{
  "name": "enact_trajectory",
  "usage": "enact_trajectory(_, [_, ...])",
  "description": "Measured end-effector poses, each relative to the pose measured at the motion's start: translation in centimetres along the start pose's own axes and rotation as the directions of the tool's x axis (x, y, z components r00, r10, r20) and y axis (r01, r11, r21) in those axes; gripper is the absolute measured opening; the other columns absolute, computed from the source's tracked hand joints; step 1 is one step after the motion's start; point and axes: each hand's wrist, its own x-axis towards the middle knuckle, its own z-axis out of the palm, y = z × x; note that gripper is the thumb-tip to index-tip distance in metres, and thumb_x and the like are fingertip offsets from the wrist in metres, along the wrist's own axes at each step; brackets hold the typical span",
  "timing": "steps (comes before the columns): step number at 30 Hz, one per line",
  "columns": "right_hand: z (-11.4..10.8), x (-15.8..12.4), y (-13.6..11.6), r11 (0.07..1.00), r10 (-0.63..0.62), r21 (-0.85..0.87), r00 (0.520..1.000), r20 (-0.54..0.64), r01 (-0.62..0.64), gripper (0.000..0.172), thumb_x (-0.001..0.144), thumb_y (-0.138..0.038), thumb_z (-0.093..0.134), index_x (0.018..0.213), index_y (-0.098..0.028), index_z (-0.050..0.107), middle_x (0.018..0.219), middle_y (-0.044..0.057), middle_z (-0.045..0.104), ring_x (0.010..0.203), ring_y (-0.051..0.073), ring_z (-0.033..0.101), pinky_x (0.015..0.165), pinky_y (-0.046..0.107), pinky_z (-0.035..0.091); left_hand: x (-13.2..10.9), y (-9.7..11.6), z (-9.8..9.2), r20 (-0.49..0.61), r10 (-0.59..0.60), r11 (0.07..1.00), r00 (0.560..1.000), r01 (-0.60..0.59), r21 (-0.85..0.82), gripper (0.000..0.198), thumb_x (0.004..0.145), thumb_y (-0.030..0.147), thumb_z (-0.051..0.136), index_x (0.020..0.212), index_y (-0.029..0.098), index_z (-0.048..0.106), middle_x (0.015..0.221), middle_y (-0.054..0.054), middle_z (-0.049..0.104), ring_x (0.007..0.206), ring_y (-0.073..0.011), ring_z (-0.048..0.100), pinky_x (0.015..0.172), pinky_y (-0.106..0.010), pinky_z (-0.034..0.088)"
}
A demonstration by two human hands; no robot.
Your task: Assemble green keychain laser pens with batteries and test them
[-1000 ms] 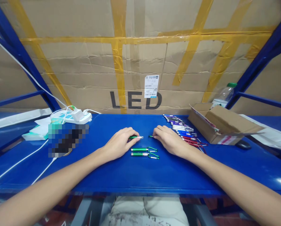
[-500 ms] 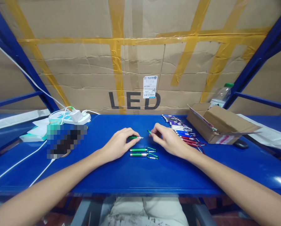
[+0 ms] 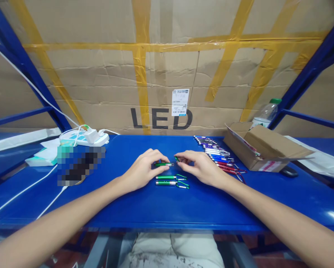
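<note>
My left hand (image 3: 142, 169) pinches a small green keychain flashlight (image 3: 163, 164) just above the blue table (image 3: 167, 204). My right hand (image 3: 201, 166) pinches a green carabiner clip (image 3: 176, 159) right at the flashlight's silver tip. Two finished green flashlights with clips (image 3: 171, 180) lie side by side on the table just in front of both hands.
A row of several purple, blue and red flashlights (image 3: 219, 156) lies to the right, beside an open cardboard box (image 3: 260, 147) and a plastic bottle (image 3: 264, 112). A white power strip (image 3: 84, 138) with cables and a blurred object (image 3: 79, 163) sit at the left. A cardboard wall marked LED stands behind.
My right hand lifted the green clip off the table and brought it left to the flashlight's tip. My left hand raised the flashlight slightly to meet it.
</note>
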Motion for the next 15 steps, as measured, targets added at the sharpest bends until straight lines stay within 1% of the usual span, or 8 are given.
enact_trajectory(2, [-0.1,0.0,-0.1,0.999,-0.027,-0.028,1.0,0.006,0.027,0.023,0.103,-0.029,0.065,0.121,-0.021,0.078,0.101,0.007,0.08,0.085,0.021,0.074,0.08,0.034,0.058,0.0,0.0,0.0,0.007,0.018,1.0,1.0,-0.018,-0.009,0.018,0.106,0.038,0.068,0.112,0.023,0.076,0.107,-0.005,0.076,0.098,-0.0229,0.064,0.09,-0.037,0.049])
enact_trajectory(7, [-0.3,-0.1,-0.6,0.994,-0.089,-0.067,0.996,0.016,0.089,0.024,0.106,-0.03,0.064,0.123,-0.021,0.078,0.101,0.007,0.08,0.09,0.023,0.073,0.084,0.035,0.056,-0.1,0.0,0.2,0.026,0.036,0.999,0.999,-0.035,-0.023,0.019,0.105,0.04,0.068,0.112,0.023,0.075,0.107,-0.005,0.076,0.098,-0.0225,0.064,0.089,-0.037,0.049])
enact_trajectory(9, [-0.4,-0.2,-0.7,0.992,-0.102,-0.076,0.995,0.011,0.102,0.025,0.107,-0.031,0.063,0.125,-0.022,0.078,0.103,0.007,0.08,0.092,0.023,0.074,0.084,0.035,0.056,-0.1,0.0,0.3,0.031,0.036,0.999,0.999,-0.035,-0.022,0.02,0.106,0.041,0.067,0.112,0.023,0.075,0.106,-0.005,0.076,0.097,-0.0224,0.064,0.089,-0.037,0.049])
enact_trajectory(12, [-0.4,-0.3,-0.9,0.991,-0.11,-0.073,0.994,0.001,0.11,0.026,0.108,-0.032,0.061,0.126,-0.023,0.078,0.101,0.007,0.08,0.089,0.022,0.074,0.081,0.034,0.056,-0.1,0.0,0.3,0.027,0.037,0.999,0.999,-0.036,-0.02,0.022,0.106,0.043,0.066,0.112,0.024,0.075,0.106,-0.005,0.076,0.097,-0.0228,0.064,0.089,-0.037,0.049])
enact_trajectory(15, [-0.3,-0.4,-1.2,0.99,-0.126,-0.067,0.992,-0.003,0.125,0.025,0.109,-0.032,0.061,0.125,-0.023,0.078,0.101,0.007,0.08,0.089,0.022,0.074,0.081,0.034,0.057,-0.1,0.1,0.2,0.022,0.032,0.999,0.999,-0.032,-0.019,0.022,0.107,0.043,0.066,0.112,0.023,0.075,0.106,-0.006,0.076,0.097,-0.023,0.065,0.091,-0.038,0.049])
